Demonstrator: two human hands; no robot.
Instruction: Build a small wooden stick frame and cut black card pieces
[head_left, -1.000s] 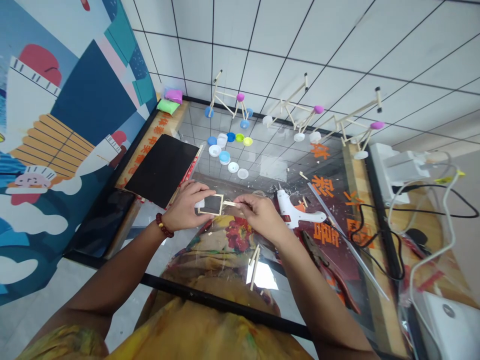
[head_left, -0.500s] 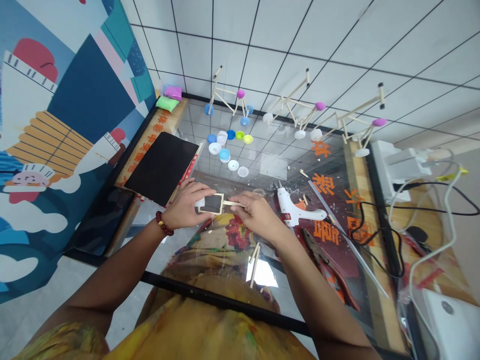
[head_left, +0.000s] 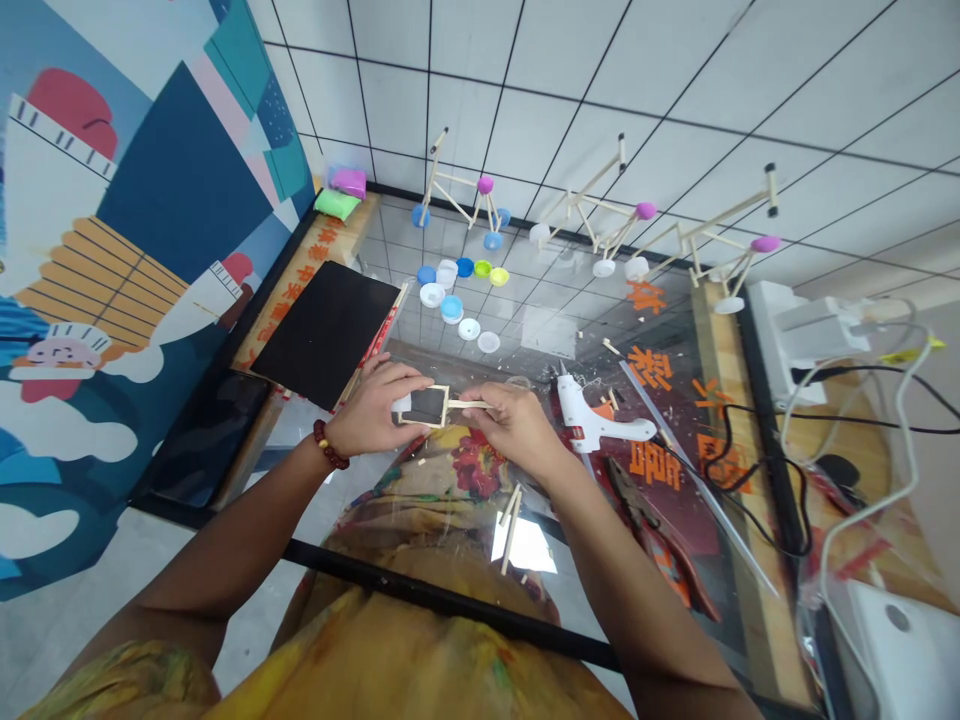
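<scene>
Since the little wooden frame (head_left: 446,408) looks super light, the left hand (head_left: 375,410) pinches its long edges, probably to steady it, while the right hand (head_left: 517,425) grips a thin stick (head_left: 462,404) at its 3 o'clock side, with the glue gun (head_left: 589,425) beyond, also around 3. Compared with a second ago, the right fingertips sit lower against the stick, showing more of it.
</scene>
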